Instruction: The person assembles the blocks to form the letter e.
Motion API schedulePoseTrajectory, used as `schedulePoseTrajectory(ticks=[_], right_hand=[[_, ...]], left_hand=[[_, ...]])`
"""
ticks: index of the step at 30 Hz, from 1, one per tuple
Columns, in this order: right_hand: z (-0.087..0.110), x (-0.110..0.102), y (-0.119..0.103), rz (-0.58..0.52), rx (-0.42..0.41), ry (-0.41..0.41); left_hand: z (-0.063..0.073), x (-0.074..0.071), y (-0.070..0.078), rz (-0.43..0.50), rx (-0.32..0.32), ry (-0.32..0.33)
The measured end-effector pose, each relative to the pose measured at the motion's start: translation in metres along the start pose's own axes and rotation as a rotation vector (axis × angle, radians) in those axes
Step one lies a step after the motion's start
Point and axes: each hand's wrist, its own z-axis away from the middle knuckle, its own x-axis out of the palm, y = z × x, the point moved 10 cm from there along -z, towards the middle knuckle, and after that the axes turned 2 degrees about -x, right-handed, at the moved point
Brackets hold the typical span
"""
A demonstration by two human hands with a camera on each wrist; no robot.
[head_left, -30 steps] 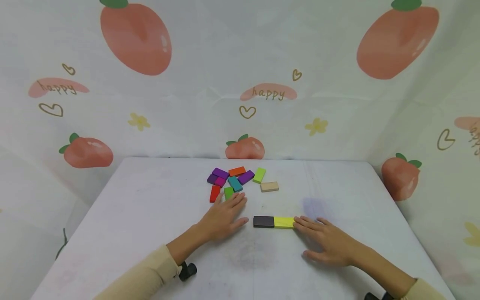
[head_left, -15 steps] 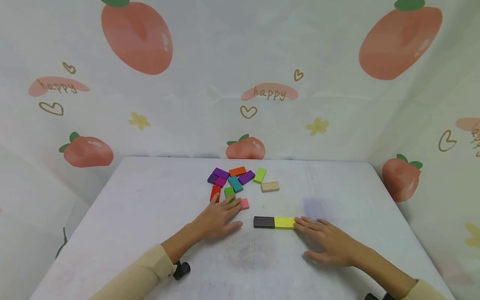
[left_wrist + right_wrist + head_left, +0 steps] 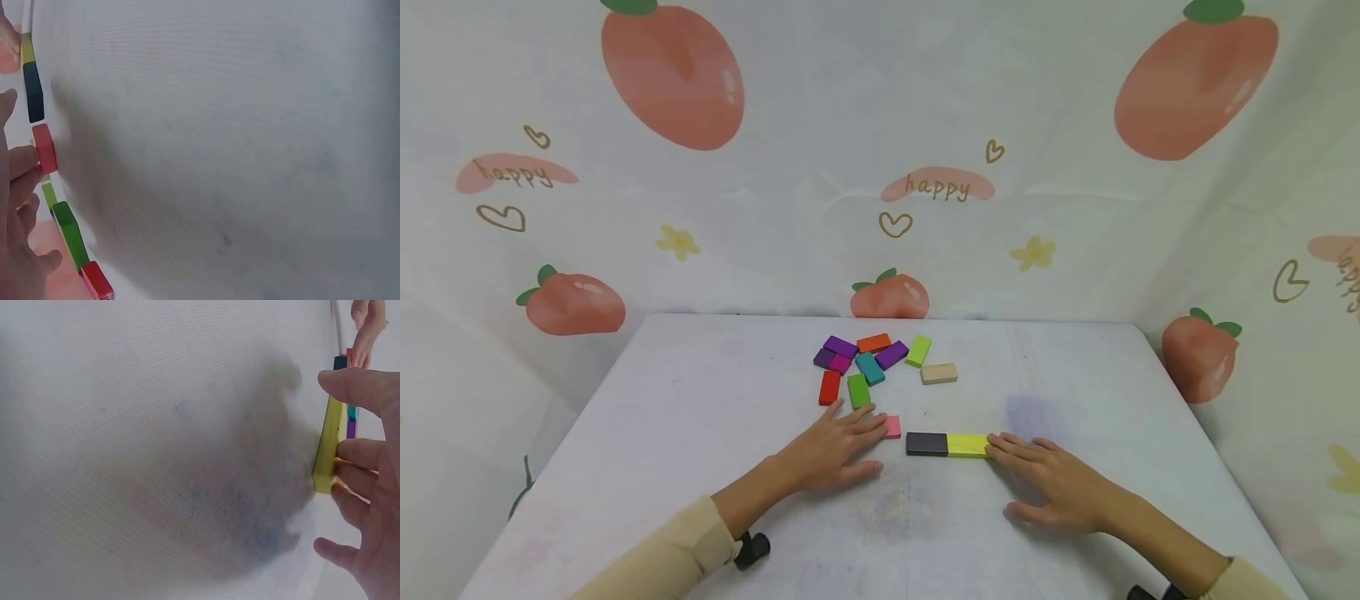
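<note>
My left hand (image 3: pixel 832 450) lies low over the table with fingers spread, its fingertips on a pink block (image 3: pixel 892 427). In the left wrist view the same pink block (image 3: pixel 44 149) shows beside the fingertips, just short of the black block (image 3: pixel 34 91). The black block (image 3: pixel 927 444) and a yellow block (image 3: pixel 967 445) lie end to end in a row. My right hand (image 3: pixel 1058 485) touches the yellow block's right end with extended fingertips, thumb held apart. In the right wrist view those fingers rest along the yellow block (image 3: pixel 328 447).
Behind the left hand lie a green block (image 3: pixel 859 391) and a red block (image 3: pixel 830 387). Farther back sit a teal block (image 3: pixel 870 367), an orange block (image 3: pixel 874 342), several purple ones, a lime block (image 3: pixel 918 351) and a plain wooden block (image 3: pixel 939 373). A printed cloth hangs behind the white table (image 3: pixel 700 392).
My left hand has drawn back toward me, and the pink block, hidden at first, has slid with it toward the black block. The green block is uncovered. My right hand stays put.
</note>
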Motion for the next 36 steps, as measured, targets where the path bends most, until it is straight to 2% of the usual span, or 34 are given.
schedulePoseTrajectory(ticks=[9,16,36], right_hand=[[0.000,0.002,0.001,-0.016,0.023,-0.031],[0.000,0.002,0.001,-0.021,0.028,-0.031],[-0.001,0.002,-0.001,-0.009,0.022,-0.014]], left_hand=[[0.005,0.000,0.006,0.000,0.040,-0.019],[0.007,-0.002,0.011,0.005,0.072,-0.001],[0.005,0.002,0.019,0.027,0.081,-0.036]])
